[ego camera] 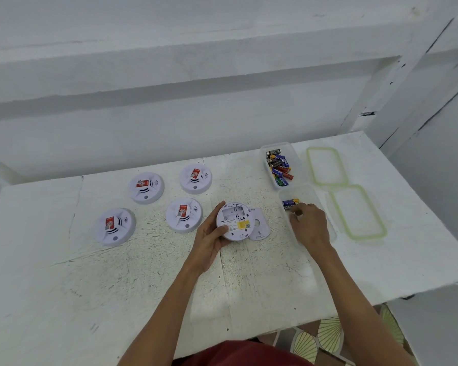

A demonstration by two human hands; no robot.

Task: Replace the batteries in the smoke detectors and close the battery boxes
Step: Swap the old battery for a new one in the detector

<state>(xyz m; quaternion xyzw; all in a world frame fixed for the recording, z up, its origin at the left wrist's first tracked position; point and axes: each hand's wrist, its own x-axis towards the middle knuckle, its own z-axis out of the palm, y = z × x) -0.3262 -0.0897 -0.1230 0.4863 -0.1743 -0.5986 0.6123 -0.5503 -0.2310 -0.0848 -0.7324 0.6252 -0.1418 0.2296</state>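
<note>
**While the left hand cradles an opened detector, the right reaches into a battery box**

Where the head view looks down on the white painted surface (pixel 117 286), the left hand (pixel 209 239) holds a round white plastic smoke detector (pixel 236 221) back-side up. Its grip is half spread, with the thumb laid on the near rim and the fingers curved round the far-left edge. The open battery bay faces upward, its long axis running left to right. Just right of the detector, a white plastic battery cover (pixel 259 227) lies flat.

The right hand (pixel 308 224) reaches into the nearer clear plastic box (pixel 325 207), fingers curled, tips at a blue-and-yellow battery (pixel 290 203). That battery lies left to right, yellow end rightward. Whether this grip pinches it or only touches it cannot be told.

Beyond, a second clear box (pixel 265 151) holds loose batteries (pixel 278 167). Two green-rimmed lids (pixel 341 215) lie to the right. Four more white detectors (pixel 184 215) sit face up at left.
</note>
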